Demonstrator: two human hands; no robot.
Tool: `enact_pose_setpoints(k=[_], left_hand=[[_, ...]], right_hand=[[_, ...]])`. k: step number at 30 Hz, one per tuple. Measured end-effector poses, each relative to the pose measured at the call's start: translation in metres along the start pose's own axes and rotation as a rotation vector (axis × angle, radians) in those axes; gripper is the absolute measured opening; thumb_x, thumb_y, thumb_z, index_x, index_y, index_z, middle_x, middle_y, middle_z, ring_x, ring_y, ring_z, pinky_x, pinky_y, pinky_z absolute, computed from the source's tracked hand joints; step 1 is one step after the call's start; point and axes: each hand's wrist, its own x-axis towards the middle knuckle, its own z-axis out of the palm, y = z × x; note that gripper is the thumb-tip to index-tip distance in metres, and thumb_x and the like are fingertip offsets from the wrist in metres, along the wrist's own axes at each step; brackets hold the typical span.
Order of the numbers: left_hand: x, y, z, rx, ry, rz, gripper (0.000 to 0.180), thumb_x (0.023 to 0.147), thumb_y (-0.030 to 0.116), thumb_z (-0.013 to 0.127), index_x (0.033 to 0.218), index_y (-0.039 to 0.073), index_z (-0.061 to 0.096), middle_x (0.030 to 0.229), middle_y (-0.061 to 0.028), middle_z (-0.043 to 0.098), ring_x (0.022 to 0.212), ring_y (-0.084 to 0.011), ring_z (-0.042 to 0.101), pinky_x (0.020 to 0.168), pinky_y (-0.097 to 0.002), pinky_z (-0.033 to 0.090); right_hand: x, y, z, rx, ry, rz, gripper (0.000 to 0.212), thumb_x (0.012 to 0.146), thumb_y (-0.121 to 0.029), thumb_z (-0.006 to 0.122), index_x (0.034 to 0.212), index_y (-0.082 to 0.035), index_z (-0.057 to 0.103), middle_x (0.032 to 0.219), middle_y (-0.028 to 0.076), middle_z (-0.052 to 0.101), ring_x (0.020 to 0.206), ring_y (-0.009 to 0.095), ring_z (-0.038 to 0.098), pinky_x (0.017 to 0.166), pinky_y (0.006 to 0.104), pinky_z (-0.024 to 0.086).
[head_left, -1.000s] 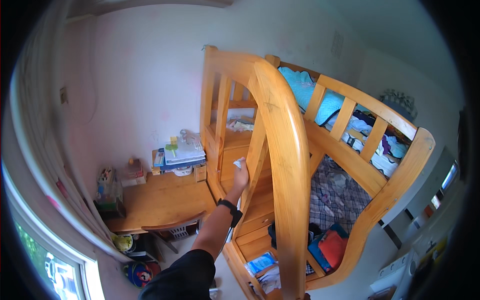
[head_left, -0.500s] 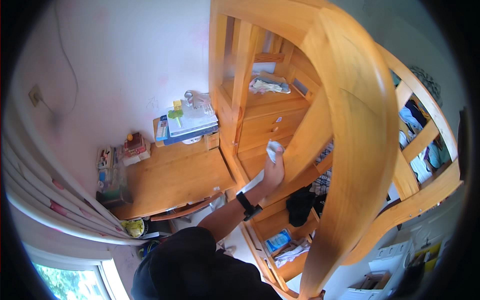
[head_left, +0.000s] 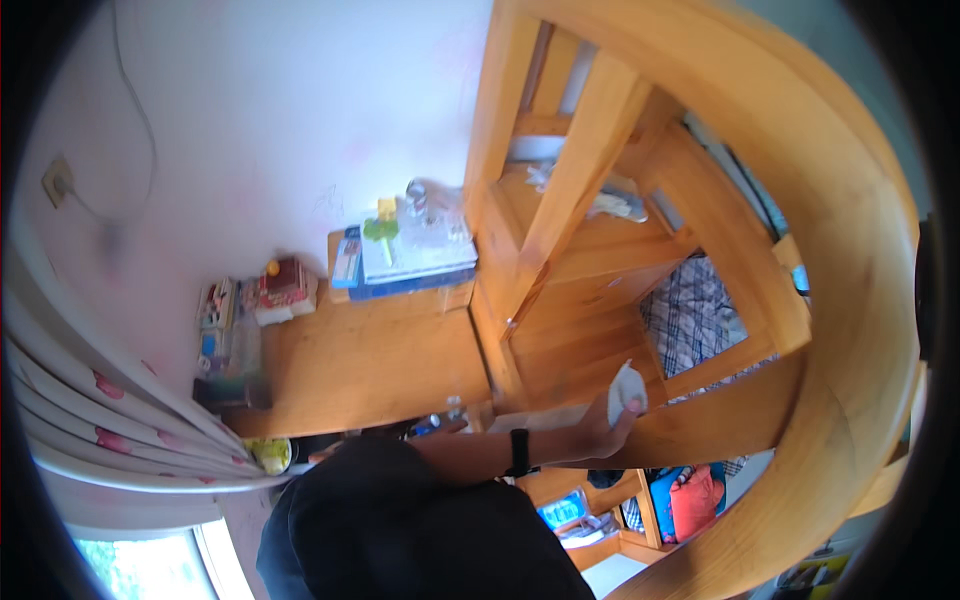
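My left hand (head_left: pixel 610 430) is closed around the lower part of a white cloth (head_left: pixel 627 388); the upper part stands out above the thumb. The cloth is beside the broad plank (head_left: pixel 725 412) of the wooden bed (head_left: pixel 870 235); whether it touches this plank, I cannot tell. My right hand is not visible. If the grip becomes too loose, the cloth could slip and fall low into the bed, perhaps near the red bundle (head_left: pixel 697 503). A hurried turn of my wrist could also knock my knuckles against the plank.
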Motion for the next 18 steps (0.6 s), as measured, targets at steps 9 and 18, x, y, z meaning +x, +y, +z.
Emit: enact_pose_setpoints(k=[9,18], left_hand=[[0.015,0.014,-0.018,0.065,-0.175,0.195,0.03,0.091,0.026,0.038,0.082,0.001,0.052,0.073,-0.0213,0.051,0.066,-0.0386,0.049,0.059,-0.0425,0.039],[0.007,0.018,-0.023,0.085,-0.128,0.066,0.017,0.085,0.018,0.043,0.089,0.003,0.051,0.078,-0.0111,0.052,0.071,-0.0247,0.05,0.064,-0.0364,0.04]], right_hand=[[0.018,-0.034,0.044,0.003,-0.034,-0.026,0.058,0.089,-0.045,0.032,0.084,0.005,0.06,0.076,0.017,0.061,0.073,0.03,0.055,0.071,0.0409,0.044],[0.015,-0.013,0.024,0.007,-0.001,0.104,0.057,0.091,-0.046,0.032,0.083,0.003,0.06,0.075,0.016,0.061,0.072,0.03,0.055,0.071,0.041,0.045]])
